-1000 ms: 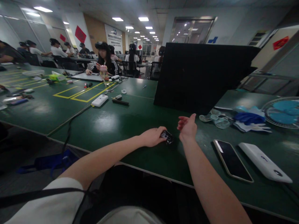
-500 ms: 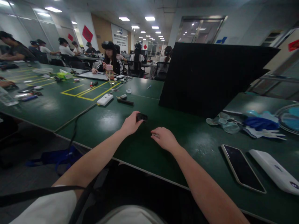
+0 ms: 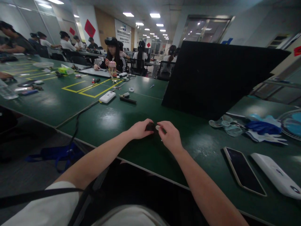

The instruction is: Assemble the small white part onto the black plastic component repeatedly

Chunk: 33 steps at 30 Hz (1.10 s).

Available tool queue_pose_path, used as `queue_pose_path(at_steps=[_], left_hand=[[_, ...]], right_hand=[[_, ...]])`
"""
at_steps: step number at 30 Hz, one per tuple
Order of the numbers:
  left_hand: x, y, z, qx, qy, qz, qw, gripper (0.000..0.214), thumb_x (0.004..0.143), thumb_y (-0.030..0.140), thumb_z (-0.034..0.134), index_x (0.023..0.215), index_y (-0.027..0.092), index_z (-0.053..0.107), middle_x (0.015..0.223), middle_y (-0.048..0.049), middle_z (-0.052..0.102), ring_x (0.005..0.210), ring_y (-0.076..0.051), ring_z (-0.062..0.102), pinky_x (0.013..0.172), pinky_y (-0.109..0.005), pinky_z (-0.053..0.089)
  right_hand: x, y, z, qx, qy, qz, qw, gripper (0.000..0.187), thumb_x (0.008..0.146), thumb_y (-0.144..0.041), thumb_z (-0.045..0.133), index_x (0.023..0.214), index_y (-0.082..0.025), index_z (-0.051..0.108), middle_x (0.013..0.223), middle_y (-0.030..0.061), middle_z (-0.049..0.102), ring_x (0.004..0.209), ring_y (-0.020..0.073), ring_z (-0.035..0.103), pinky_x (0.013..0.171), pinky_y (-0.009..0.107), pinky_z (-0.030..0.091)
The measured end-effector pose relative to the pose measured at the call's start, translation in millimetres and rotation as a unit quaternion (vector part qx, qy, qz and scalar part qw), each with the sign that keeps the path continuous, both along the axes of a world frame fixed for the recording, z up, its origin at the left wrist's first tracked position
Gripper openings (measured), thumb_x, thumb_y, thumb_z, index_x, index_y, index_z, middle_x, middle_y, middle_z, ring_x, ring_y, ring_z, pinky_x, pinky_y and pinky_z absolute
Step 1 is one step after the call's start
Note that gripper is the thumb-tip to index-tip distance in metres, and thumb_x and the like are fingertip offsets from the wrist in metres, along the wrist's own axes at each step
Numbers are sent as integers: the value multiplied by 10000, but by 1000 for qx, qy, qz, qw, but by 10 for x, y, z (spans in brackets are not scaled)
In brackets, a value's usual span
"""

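Above the green table (image 3: 131, 147), my left hand (image 3: 140, 129) is closed around a small black object (image 3: 150, 126) whose kind I cannot make out. Close to its right side, my right hand (image 3: 169, 135) pinches a small pale, roundish piece (image 3: 157, 127) between thumb and fingertips. The pale piece faces the end of the black object; whether the two touch is hard to tell. Farther back lie a dark, narrow bar (image 3: 128, 100) and a small light-coloured item (image 3: 126, 94) next to it.
A large black panel (image 3: 211, 78) stands behind my right hand. To the right lie a phone (image 3: 244, 171), a white power bank (image 3: 276, 174), gloves (image 3: 263, 127) and a round fan (image 3: 291, 122). Another white device (image 3: 107, 97) with a cable lies left. A person (image 3: 114, 56) sits across the table.
My left hand has moved right with the black object and turned it. My right hand has risen slightly with the pale piece, so the hands are now almost together.
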State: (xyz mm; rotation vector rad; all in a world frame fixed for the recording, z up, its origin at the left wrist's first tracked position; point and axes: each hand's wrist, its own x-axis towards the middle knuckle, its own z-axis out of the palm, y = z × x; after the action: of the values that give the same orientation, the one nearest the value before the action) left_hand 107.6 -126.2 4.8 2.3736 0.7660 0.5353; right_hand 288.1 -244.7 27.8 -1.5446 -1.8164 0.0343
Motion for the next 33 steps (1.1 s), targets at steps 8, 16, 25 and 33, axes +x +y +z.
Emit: queue_pose_path(at_steps=[8, 16, 25, 33], left_hand=[[29, -35, 2, -26, -19, -46, 998, 513, 806, 438, 713, 1242, 231, 539, 1058, -63, 726, 954, -230, 708, 849, -380, 554], [13, -21, 14, -34, -13, -8, 999, 509, 801, 396, 721, 1242, 236, 521, 1078, -57, 735, 953, -228, 713, 849, -382, 550], [-6, 4, 30, 23, -4, 55, 998, 459, 794, 404, 719, 1190, 243, 552, 1070, -63, 733, 1006, -265, 695, 891, -412, 529], [33, -82, 60, -33, -12, -24, 999, 469, 776, 433, 719, 1153, 226, 533, 965, -34, 742, 852, -206, 709, 767, -345, 533]], right_hand=[[-47, 101, -90, 7, -21, 52, 998, 238, 950, -247, 522, 1088, -264, 715, 1079, 79, 705, 1071, 272, 622, 982, 498, 481], [465, -51, 103, 14, -18, -29, 999, 237, 857, -236, 591, 1047, -272, 729, 1099, 63, 710, 1093, 286, 610, 988, 506, 461], [388, -42, -9, -149, -52, -3, 987, 194, 780, -248, 680, 951, -293, 758, 940, 51, 715, 813, 246, 651, 698, 398, 519], [154, -22, 2, -72, 217, -31, 973, 176, 889, -371, 632, 1015, -250, 654, 1117, 54, 705, 1006, 225, 665, 846, 400, 550]])
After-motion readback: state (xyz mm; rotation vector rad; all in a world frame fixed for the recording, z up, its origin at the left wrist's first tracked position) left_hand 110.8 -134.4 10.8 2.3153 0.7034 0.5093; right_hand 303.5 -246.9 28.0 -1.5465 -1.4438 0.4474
